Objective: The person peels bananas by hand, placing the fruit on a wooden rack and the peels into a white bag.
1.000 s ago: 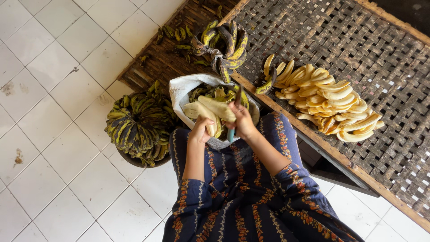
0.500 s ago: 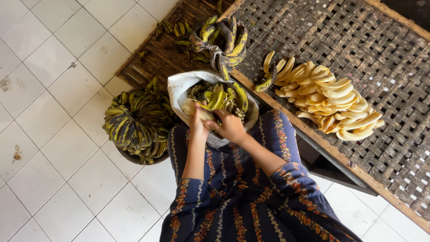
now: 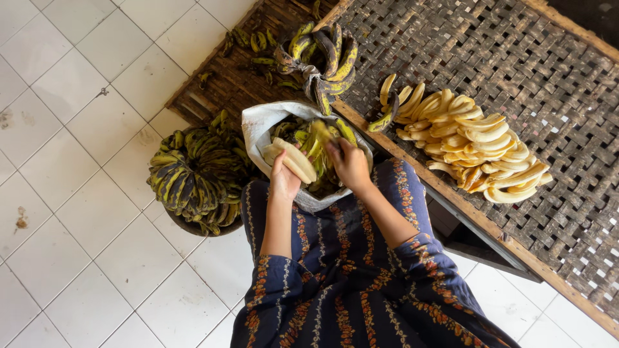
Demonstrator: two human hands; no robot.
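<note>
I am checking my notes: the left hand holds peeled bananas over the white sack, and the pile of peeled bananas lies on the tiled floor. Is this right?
Not quite. In the head view, the pile of peeled bananas lies on the woven bamboo rack, not on the floor. The left hand does hold peeled bananas over the white sack.

The left hand (image 3: 284,179) holds a peeled banana (image 3: 293,161), pale and bare, over a white sack (image 3: 261,125) that lies open in the lap. The right hand (image 3: 351,164) grips a green-yellow peel (image 3: 322,138) just beside it, above the sack's mouth. A bowl of unpeeled bananas (image 3: 193,177) stands on the tiled floor (image 3: 71,116) to the left. On the woven worktop (image 3: 516,64) to the right lies a pile of peeled bananas (image 3: 474,148), with a dark bunch (image 3: 322,55) near its edge.
</note>
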